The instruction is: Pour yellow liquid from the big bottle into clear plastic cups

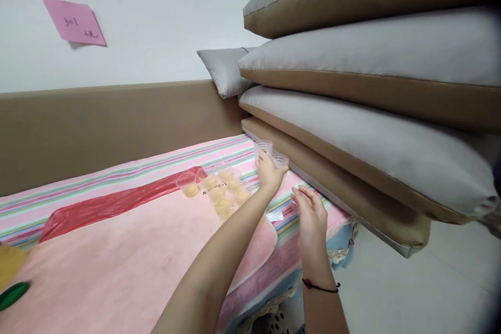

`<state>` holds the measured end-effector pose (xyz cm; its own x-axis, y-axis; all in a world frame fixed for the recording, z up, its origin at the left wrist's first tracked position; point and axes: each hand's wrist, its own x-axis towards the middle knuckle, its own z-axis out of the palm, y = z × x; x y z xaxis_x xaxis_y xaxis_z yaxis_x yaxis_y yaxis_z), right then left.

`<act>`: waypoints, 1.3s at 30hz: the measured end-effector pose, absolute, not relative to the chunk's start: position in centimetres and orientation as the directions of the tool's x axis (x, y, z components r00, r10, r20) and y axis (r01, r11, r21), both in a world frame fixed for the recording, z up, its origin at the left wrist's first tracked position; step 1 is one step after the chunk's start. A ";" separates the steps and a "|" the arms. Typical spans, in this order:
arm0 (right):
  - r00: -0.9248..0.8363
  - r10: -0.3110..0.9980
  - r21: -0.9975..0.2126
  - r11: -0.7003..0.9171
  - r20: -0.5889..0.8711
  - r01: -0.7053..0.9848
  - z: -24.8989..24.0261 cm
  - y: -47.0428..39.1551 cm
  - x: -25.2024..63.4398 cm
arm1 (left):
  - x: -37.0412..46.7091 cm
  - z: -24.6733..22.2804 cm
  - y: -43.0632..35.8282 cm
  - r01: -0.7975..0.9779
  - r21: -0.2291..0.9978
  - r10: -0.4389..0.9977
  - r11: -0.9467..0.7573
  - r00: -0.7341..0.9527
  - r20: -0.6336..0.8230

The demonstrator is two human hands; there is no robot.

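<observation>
Near the corner by the cushions, my left hand point(270, 173) is closed around clear plastic cups point(263, 147), one on each side of its fingers. My right hand point(310, 207) hovers lower right, above the striped cloth point(156, 162), fingers apart and nothing seen in them. A small clear wrapper point(275, 216) lies between the hands. Left of my left hand stand several clear cups with yellowish contents point(223, 202), grouped closely, and one such cup point(190, 186) stands at their left end. They are on and beside the pink mat point(129, 266).
Thick grey and brown cushions point(368, 78) are stacked on the right, with a grey pillow point(227, 68) behind. A red plastic bag point(117, 201) lies along the mat. A green lid point(13, 295) is at lower left. A pink note point(74, 21) hangs on the wall.
</observation>
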<state>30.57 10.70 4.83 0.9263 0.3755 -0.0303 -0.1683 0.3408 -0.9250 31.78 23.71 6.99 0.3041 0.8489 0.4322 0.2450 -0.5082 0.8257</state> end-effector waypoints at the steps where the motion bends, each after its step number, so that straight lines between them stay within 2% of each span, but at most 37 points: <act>1: 0.926 0.377 -0.925 0.340 -0.033 -0.171 4.8 10.7 30.5 | 31.8 6.9 23.8 0.234 0.825 0.844 -0.515 0.307 0.440; 10: 0.916 0.400 -0.926 0.331 -0.036 -0.181 4.8 10.7 30.1 | 31.5 6.5 24.1 0.203 0.809 0.815 -0.551 0.339 0.470; 23: 0.901 0.432 -0.934 0.298 -0.050 -0.195 4.9 10.9 30.0 | 30.5 8.5 23.3 0.397 0.707 0.805 -0.585 0.386 0.449; 30: 0.902 0.428 -0.936 0.293 -0.052 -0.193 4.9 10.7 30.2 | 29.8 10.5 22.9 0.432 0.692 0.815 -0.579 0.342 0.469; 33: 0.904 0.424 -0.933 0.308 -0.042 -0.187 4.8 10.7 30.3 | 29.1 12.3 22.9 0.383 0.718 0.813 -0.581 0.310 0.493; 39: 0.901 0.434 -0.929 0.331 -0.008 -0.168 4.9 10.5 29.6 | 24.3 17.3 22.5 0.072 0.834 0.811 -0.547 0.296 0.505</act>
